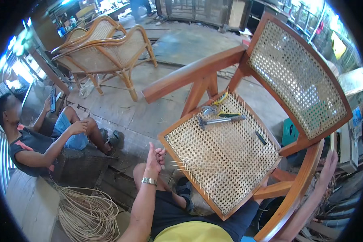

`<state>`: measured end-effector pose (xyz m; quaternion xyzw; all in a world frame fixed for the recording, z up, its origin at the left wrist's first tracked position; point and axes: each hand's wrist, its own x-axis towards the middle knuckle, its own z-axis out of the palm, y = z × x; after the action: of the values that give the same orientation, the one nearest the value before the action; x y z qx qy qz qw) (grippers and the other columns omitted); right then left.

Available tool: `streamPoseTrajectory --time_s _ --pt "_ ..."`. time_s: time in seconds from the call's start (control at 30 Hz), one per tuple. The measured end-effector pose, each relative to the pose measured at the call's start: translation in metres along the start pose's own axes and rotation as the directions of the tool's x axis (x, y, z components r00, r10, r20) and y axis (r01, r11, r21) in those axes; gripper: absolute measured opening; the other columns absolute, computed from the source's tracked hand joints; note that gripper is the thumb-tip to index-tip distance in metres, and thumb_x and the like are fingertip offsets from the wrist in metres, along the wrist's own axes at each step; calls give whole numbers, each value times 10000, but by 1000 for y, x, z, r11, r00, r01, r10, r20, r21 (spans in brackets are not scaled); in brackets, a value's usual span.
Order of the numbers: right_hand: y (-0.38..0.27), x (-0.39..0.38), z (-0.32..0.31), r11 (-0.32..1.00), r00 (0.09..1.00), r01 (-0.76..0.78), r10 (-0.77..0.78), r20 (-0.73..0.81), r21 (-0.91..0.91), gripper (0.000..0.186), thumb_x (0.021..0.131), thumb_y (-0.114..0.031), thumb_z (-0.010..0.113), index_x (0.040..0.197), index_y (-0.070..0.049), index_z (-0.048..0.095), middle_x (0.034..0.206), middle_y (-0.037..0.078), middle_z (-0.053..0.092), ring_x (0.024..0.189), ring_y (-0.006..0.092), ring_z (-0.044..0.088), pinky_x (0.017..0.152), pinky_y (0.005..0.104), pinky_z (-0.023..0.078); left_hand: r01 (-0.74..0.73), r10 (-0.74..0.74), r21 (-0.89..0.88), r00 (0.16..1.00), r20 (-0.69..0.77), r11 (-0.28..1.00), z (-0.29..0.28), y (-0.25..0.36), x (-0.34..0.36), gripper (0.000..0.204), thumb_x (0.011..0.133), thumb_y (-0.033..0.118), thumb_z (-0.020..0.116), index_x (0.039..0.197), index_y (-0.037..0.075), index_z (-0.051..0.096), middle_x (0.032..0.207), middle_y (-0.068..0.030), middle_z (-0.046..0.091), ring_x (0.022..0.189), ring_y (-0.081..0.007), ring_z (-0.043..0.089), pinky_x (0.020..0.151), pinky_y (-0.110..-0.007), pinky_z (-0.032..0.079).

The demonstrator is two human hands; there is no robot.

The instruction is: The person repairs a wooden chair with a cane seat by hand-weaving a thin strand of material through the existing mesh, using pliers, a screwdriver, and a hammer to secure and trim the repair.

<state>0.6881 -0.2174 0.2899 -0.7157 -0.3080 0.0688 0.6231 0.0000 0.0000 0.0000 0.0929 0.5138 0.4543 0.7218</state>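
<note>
Head view shows left hand (pixel 154 158) curled, its grasp unclear, and right hand (pixel 330 163) released, both beside the chair (pixel 236 141), probably heavy, stiff, best held by armrest (pixel 195 74), not fragile cane (pixel 226 161).

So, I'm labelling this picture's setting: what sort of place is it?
Probably a furniture workshop: there's a cane-seated wooden chair with a hammer lying on it, and a coil of cane-like strands.

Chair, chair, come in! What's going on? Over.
Left grip by seat, hold unclear. Right grip open beside armrest. Strands poking past seat edge. Hammer lying on seat.
</note>
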Motion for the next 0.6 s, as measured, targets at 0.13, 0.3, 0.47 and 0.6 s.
streamPoseTrajectory --time_s 0.13,0.3,0.47,0.6 --pt "-49 72 55 691 946 259 -321 34 -675 802 1056 -572 528 1591 4 367 1583 231 440 1431 364 470 1209 489 337 -1 7 97 998 -58 995 11 59 11 642 975 797 452 842 183 583 601 61 555 460 -64 368 441 -238 256" --pt "-56 157 27 999 980 -19 12 197 30 839 1029 -565 599 1622 -34 333 1609 147 457 1471 292 443 1194 446 376 100 -98 -2 978 183 995 46 28 14 579 1007 708 466 749 217 631 542 63 519 393 -98 372 407 -246 268" --pt "-24 116 96 766 928 -222 -24 373 603 897 996 -608 624 1645 -73 311 1622 96 451 1451 271 470 1216 433 363 -17 29 -87 991 130 996 28 17 39 534 1014 636 467 845 178 684 613 25 620 455 -120 524 426 -282 406" --pt "-24 108 113 778 992 -93 16 128 621 860 984 -592 656 1607 -66 384 1578 95 493 1415 267 501 1192 436 389 -128 130 -27 986 104 991 46 16 38 617 1033 645 364 1121 137 702 937 -34 757 755 -190 717 663 -351 571"
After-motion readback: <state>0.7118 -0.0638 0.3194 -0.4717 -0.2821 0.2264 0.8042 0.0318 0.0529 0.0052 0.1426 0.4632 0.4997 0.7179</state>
